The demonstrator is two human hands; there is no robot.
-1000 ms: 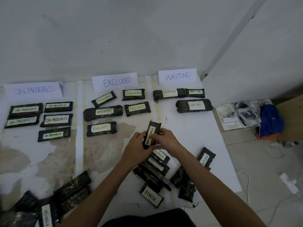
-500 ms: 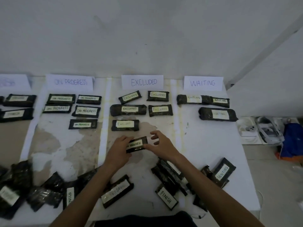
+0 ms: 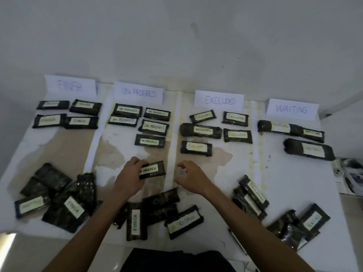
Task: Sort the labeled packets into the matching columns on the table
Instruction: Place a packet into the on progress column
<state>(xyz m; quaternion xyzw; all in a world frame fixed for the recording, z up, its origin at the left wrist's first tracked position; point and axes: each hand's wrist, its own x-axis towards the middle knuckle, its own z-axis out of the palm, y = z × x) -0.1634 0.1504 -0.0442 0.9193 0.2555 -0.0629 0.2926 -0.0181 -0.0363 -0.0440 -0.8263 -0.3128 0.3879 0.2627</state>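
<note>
Four paper signs head the columns on the bench (image 3: 284, 183). In the head view, the left hand (image 3: 128, 179) grips the ON PROGRESS packet (image 3: 152, 169). Its fingers (image 3: 137, 161) curl round the packet's left end, low in the column under the ON PROGRESS sign (image 3: 139, 93), below five packets laid there. The right hand (image 3: 191, 178) hovers just beside, fingers relaxed, holding nothing. Placing seems the step in hand. The next move calls for setting the packet flat beneath the lowest one and letting go.

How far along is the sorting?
Done: four packets below the FINISH sign, five below ON PROGRESS sign, five below EXCLUDED sign, three below WAITING sign. In hand: left hand grips an ON PROGRESS packet; right hand empty. Left: loose piles at the near edge.
</note>
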